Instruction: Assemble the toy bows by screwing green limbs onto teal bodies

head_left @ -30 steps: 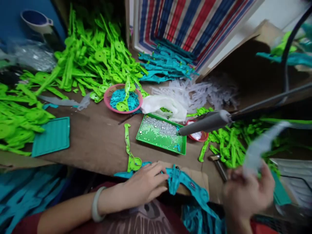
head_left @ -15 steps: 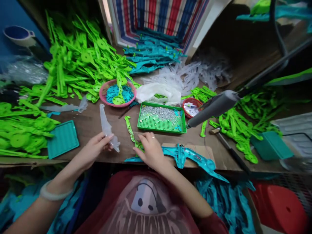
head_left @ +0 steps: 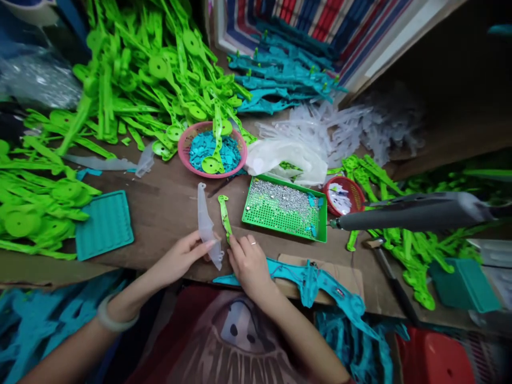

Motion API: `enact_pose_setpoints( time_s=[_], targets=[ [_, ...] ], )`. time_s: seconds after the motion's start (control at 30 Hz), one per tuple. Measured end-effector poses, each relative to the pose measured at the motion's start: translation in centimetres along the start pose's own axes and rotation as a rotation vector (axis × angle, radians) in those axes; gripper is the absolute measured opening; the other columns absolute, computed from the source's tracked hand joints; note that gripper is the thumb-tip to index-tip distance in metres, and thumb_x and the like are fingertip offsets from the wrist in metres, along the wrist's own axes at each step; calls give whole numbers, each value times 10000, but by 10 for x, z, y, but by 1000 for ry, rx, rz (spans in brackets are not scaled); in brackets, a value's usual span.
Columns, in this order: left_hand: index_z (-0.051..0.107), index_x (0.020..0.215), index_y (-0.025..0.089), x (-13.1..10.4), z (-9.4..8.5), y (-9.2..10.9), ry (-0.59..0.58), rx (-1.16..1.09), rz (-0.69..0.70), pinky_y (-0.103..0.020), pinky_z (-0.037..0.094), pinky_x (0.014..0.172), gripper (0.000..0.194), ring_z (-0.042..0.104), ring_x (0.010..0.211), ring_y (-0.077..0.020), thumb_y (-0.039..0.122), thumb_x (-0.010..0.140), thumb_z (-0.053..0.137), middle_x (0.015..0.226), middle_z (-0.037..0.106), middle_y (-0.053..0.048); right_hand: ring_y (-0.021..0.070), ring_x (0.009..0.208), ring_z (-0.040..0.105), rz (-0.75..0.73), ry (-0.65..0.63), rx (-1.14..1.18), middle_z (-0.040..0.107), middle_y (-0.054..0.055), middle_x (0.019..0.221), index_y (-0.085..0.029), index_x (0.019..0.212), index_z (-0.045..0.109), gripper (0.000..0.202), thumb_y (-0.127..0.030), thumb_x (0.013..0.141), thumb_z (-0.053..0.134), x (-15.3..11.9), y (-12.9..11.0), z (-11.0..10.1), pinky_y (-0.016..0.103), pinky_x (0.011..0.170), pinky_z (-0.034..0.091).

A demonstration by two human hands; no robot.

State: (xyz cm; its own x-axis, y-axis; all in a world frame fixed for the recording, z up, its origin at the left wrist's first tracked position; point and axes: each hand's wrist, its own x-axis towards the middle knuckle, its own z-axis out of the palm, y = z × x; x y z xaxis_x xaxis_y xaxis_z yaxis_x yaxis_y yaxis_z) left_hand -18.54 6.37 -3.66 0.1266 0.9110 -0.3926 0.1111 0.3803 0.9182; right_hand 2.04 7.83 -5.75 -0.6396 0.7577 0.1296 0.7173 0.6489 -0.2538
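Between the thumb and fingers of my left hand (head_left: 186, 257) is a translucent white plastic blade-shaped part (head_left: 205, 216), held upright just above the table. My right hand (head_left: 251, 266) has its fingers closed over the lower end of a narrow bright green plastic part (head_left: 224, 213), and its fingertips hide that end. The two parts are side by side, a small gap apart. Beside my right hand lies a long turquoise plastic part (head_left: 294, 272), shaped like a bow, partly on a piece of cardboard (head_left: 356, 277).
A green perforated tray (head_left: 260, 216) holds small metal screws. An electric screwdriver (head_left: 400, 216) juts in from the right, above a hammer (head_left: 394, 277). Around stand a pink basket (head_left: 184, 160), a red basket (head_left: 358, 192), a teal tray (head_left: 104, 224) and heaps of green parts (head_left: 160, 69).
My left hand has brought the translucent part closer to the green part. My right hand stays at the green part's lower end. The whole view has shifted and the screwdriver has swung flatter.
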Motion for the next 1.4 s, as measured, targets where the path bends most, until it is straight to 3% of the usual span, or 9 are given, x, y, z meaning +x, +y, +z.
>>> enact_pose_setpoints(
  time_s=[0.1, 0.2, 0.6, 0.8, 0.93, 1.03, 1.17, 1.3, 1.4],
  targets=[
    [672, 1165, 209, 5, 0, -1, -55, 39, 49, -386, 495, 1052, 437, 635, 1195, -266, 549, 899, 604, 1281, 700, -97, 266, 905, 565, -34, 54, -33, 635, 120, 894, -61, 1297, 608, 335, -161, 1001, 489, -2, 2, 1, 393, 742, 544],
    [654, 1257, 226, 5, 0, -3, -100, 142, 58, -406, 417, 1148, 453, 594, 1290, -270, 531, 937, 556, 1384, 656, -95, 270, 930, 562, -51, 106, -46, 636, 113, 894, -37, 1271, 621, 323, -158, 985, 532, -6, 3, -1, 387, 790, 549],
    [708, 1193, 281, 9, 3, 2, -168, 281, 65, -411, 521, 1016, 386, 679, 1161, -280, 521, 929, 562, 1195, 758, -34, 251, 931, 545, -5, -133, -45, 631, 142, 1020, -78, 1336, 588, 354, -147, 1008, 474, -11, 5, -14, 378, 750, 546],
    [694, 1234, 250, 6, 5, 1, -36, 243, 81, -446, 471, 1099, 457, 646, 1236, -294, 553, 922, 554, 1331, 699, -79, 261, 939, 552, -47, -146, -133, 634, 150, 1034, -41, 1324, 586, 363, -101, 995, 446, -9, 0, -15, 393, 775, 559],
    [699, 1232, 259, 9, 5, 2, -62, 307, 133, -461, 450, 1121, 451, 626, 1265, -301, 559, 923, 565, 1315, 708, -64, 268, 978, 553, -36, -164, -82, 627, 152, 1046, -41, 1332, 577, 363, -123, 1004, 447, -6, 3, -20, 396, 811, 563],
    [680, 1268, 239, 10, 5, 2, 12, 294, 153, -467, 456, 1113, 499, 639, 1237, -306, 577, 919, 566, 1324, 702, -75, 271, 1009, 558, -18, -207, -10, 620, 153, 1058, -64, 1314, 592, 348, -168, 1015, 449, -3, 8, -25, 398, 834, 562],
    [653, 1307, 204, 7, 10, 1, 72, 168, 100, -497, 442, 1123, 571, 644, 1223, -322, 594, 892, 612, 1333, 691, -118, 270, 1043, 555, -25, -226, 75, 615, 144, 1074, -79, 1320, 581, 349, -189, 1007, 474, -3, 15, -26, 399, 869, 559],
    [672, 1264, 191, 4, 21, 3, 79, -276, -12, -464, 445, 1140, 560, 596, 1307, -321, 572, 853, 688, 1358, 673, -138, 271, 1071, 547, -36, -215, 117, 610, 130, 1087, -91, 1333, 556, 360, -175, 991, 486, -4, 17, -24, 411, 928, 548],
    [717, 1178, 179, 2, 28, 7, 118, -428, -52, -436, 421, 1169, 522, 540, 1368, -321, 542, 805, 757, 1347, 679, -137, 280, 1084, 550, -56, -224, 59, 613, 130, 1098, -94, 1379, 514, 406, -146, 978, 478, -1, 13, -26, 411, 914, 553]
  ],
)
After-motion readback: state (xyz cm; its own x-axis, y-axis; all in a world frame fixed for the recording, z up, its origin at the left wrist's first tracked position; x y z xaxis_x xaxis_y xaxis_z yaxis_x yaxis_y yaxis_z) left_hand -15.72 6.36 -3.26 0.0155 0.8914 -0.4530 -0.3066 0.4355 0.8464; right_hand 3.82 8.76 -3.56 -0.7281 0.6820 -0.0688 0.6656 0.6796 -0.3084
